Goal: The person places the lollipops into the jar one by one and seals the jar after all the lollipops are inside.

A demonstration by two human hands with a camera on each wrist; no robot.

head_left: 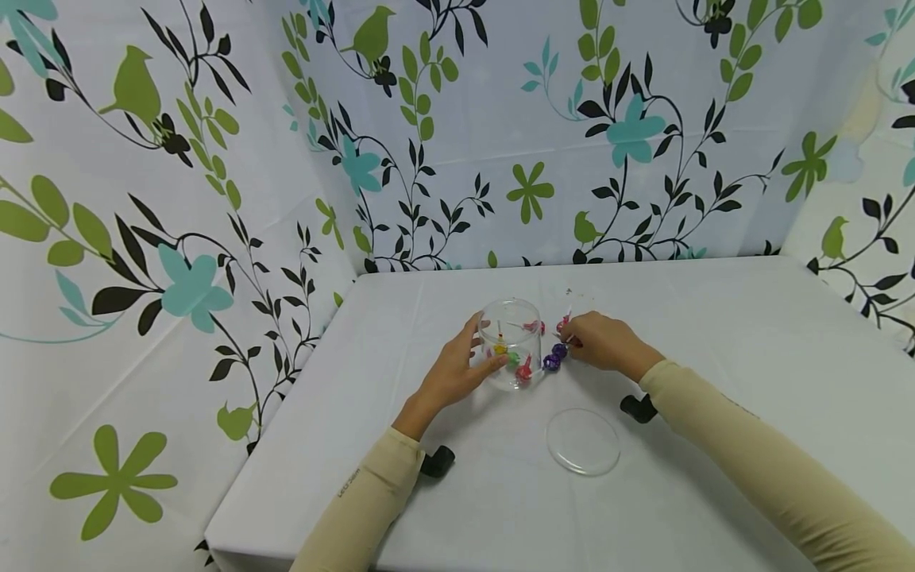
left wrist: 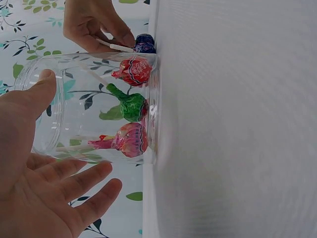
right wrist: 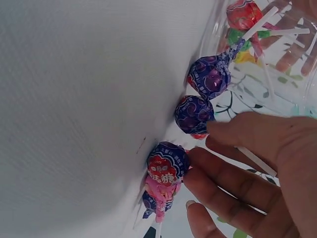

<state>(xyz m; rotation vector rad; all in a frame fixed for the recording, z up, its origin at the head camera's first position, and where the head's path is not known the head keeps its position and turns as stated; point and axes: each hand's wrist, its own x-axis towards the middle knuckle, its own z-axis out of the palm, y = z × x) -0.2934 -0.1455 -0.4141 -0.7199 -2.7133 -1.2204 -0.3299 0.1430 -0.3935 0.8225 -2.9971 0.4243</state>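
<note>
My left hand [head_left: 456, 367] holds a clear round jar [head_left: 493, 376] from the left, thumb on the near side, fingers round the far side. Inside the jar lie several wrapped lollipops; a red one [left wrist: 135, 71], a green one [left wrist: 132, 107] and a pink one [left wrist: 132, 140] show in the left wrist view. To the right of the jar, my right hand [head_left: 608, 342] pinches the white stick of a purple lollipop [right wrist: 192, 115]. Another purple lollipop [right wrist: 213, 74] touches it beside the jar wall. By the right fingertips are a blue-and-red lollipop [right wrist: 168, 163] and a pink-wrapped one [right wrist: 161, 191].
A clear round lid [head_left: 582, 474] lies on the white table [head_left: 493, 500], in front of the jar. Black wrist devices stick out under the left sleeve [head_left: 438, 461] and the right sleeve [head_left: 638, 408]. Patterned cloth [head_left: 457, 159] hangs behind the table and at both sides.
</note>
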